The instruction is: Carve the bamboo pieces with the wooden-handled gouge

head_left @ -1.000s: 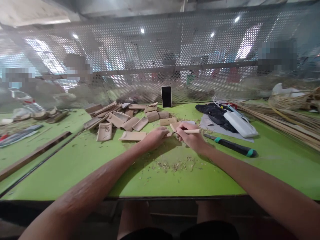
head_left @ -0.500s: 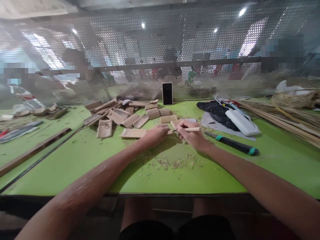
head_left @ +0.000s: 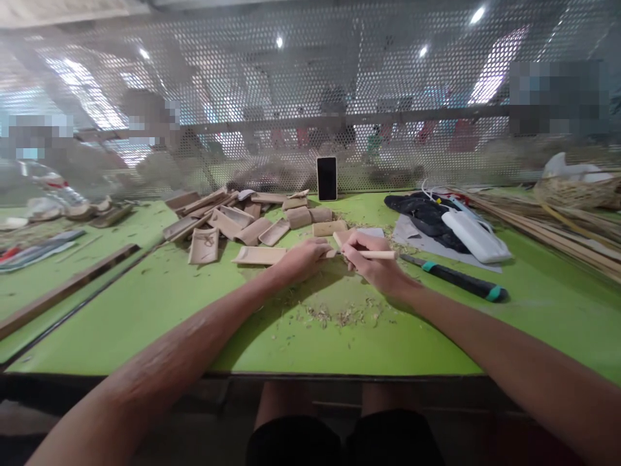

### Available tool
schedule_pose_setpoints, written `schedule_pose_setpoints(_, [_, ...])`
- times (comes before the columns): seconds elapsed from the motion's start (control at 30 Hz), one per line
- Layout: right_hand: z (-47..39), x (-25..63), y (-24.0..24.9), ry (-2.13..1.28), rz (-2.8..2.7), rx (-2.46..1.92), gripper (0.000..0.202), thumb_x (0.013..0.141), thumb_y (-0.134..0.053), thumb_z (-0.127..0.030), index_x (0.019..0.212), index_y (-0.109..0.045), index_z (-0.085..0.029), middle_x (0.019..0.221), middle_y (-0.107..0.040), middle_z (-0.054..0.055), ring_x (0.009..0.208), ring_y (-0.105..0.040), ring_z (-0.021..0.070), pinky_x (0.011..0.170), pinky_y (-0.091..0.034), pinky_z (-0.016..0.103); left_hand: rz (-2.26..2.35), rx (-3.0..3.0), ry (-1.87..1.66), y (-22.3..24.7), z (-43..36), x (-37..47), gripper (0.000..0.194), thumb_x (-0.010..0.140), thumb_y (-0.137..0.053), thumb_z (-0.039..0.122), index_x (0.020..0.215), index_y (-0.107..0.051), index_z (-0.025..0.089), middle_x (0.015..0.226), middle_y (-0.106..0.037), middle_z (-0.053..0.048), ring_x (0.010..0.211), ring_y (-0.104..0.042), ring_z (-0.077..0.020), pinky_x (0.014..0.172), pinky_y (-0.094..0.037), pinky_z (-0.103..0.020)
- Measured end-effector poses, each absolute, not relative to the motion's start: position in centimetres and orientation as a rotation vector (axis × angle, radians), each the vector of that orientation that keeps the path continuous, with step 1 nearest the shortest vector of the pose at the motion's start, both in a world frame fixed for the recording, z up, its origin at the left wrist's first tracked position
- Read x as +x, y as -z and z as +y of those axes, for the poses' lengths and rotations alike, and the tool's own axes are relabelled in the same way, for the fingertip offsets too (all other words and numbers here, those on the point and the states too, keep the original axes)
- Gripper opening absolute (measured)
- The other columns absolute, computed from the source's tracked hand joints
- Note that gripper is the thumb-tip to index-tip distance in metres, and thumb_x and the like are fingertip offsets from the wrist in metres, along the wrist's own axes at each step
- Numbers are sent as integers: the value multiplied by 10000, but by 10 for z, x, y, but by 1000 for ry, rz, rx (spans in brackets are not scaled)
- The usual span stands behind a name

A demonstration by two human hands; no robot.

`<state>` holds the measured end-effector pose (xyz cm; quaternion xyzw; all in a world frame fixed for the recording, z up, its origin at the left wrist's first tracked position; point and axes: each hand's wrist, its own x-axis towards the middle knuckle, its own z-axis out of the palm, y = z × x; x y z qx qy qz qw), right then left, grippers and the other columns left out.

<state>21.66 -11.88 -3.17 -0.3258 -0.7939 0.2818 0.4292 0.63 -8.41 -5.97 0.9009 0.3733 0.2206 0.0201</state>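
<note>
My left hand [head_left: 305,259] is closed around a small pale bamboo piece, mostly hidden by the fingers. In my right hand [head_left: 372,260] is a carving tool with a round, pale wooden handle [head_left: 383,255], gripped like a pen. Its thin dark tip points left at the bamboo piece, and I cannot tell whether it touches. The two hands almost meet above the green table [head_left: 291,353]. Just behind them lie a short bamboo block [head_left: 330,228] and a flat pale piece [head_left: 342,238]. A curved bamboo slip [head_left: 257,255] rests left of my left hand.
Shavings [head_left: 339,314] are scattered in front of my hands. A heap of cut bamboo pieces [head_left: 233,220] lies at left behind. A phone [head_left: 326,178] stands upright by the perforated screen. At right are a black-and-green utility knife [head_left: 463,282], dark cloth [head_left: 422,220], a white device [head_left: 476,235] and long strips [head_left: 557,233].
The view has shifted slightly. The tool's handle has swung a little, reaching slightly farther right. Both hands stay close together with the same hold.
</note>
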Motion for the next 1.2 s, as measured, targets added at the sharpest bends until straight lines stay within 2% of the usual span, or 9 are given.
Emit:
schedule_pose_setpoints(0.5, [-112,218,38,-653,-1978,-808,263,963,-528,-306,726,-562,-198,657,-582,8,590,-499,137,556,-386,277,1184,2761,-695,58,-87,7,370,1043,-441,375,831,-647,153,842,-639,-55,794,-576,-178,703,-431,-276])
schedule_pose_setpoints(0.83, [-119,215,33,-636,-2017,-771,250,965,-535,-294,741,-579,-192,679,-576,8,605,-488,135,582,-373,293,1159,2778,-591,54,-86,8,341,1026,-453,278,797,-664,139,859,-630,-60,790,-562,-170,722,-424,-283])
schedule_pose_setpoints(1.2, [-110,218,37,-633,-2038,-844,301,979,-502,-342,711,-532,-208,643,-564,4,598,-485,146,576,-358,284,1191,2840,-630,58,-86,7,335,1034,-446,313,864,-681,146,907,-655,-71,813,-575,-177,736,-449,-285])
